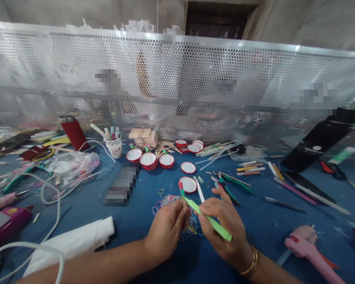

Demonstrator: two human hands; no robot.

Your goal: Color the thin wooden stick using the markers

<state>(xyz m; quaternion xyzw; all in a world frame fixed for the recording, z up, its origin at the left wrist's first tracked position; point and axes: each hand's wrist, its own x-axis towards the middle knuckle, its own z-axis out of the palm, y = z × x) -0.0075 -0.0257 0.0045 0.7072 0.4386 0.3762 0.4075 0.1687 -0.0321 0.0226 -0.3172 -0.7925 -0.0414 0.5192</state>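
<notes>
My left hand [168, 225] is closed around a small wooden stick [182, 189], which stands upright with a red tip and a green band below it. In my right hand [226, 225] is a light green marker [213, 221], its tip close to the coloured end of the stick. I cannot tell whether the tip touches it. Under both hands lies a heap of coloured rubber bands [165, 200], partly hidden. Just beyond the stick sits a shallow white cap with a red rim [191, 185]. A white marker [200, 192] lies beside it.
Red-rimmed cups [148, 161] stand behind, near a paper cup of markers [114, 146] and stacked wood pieces [144, 137]. Green-handled pliers [229, 189] and several markers [248, 169] lie right, with a pink glue gun [306, 244]. A white roll [73, 240] and cables lie left.
</notes>
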